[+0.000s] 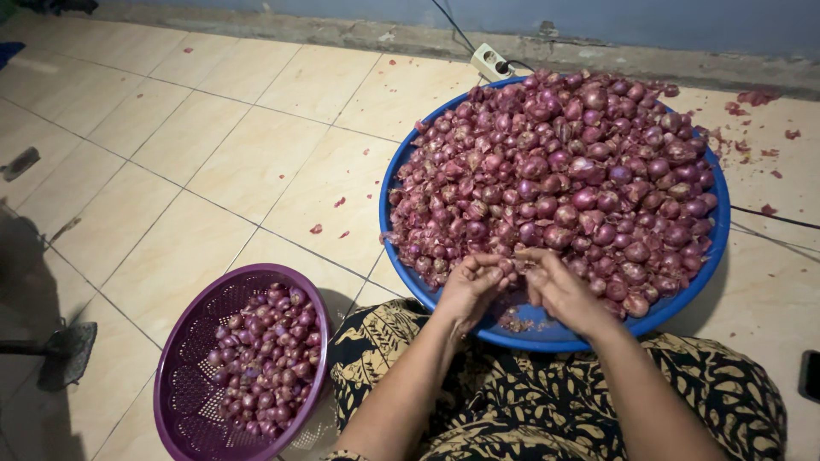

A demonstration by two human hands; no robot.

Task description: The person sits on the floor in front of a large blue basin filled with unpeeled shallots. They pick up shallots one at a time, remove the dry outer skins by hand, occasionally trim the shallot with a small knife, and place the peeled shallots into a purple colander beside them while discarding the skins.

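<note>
A big blue round tray (716, 248) on the tiled floor holds a heap of purple shallots (555, 171). My left hand (471, 286) and my right hand (557, 286) meet over the tray's near edge, fingers curled together around one small shallot (515, 260) that is mostly hidden between them. Bits of peel lie in the tray just below my hands. A purple perforated basket (184, 358) at the lower left holds several shallots (269, 358).
My lap in a black and yellow patterned cloth (547, 401) fills the bottom. A white power socket with a cable (490, 61) lies by the wall behind the tray. Loose red skins (752, 98) scatter at the right. A dark object (810, 376) sits at the right edge.
</note>
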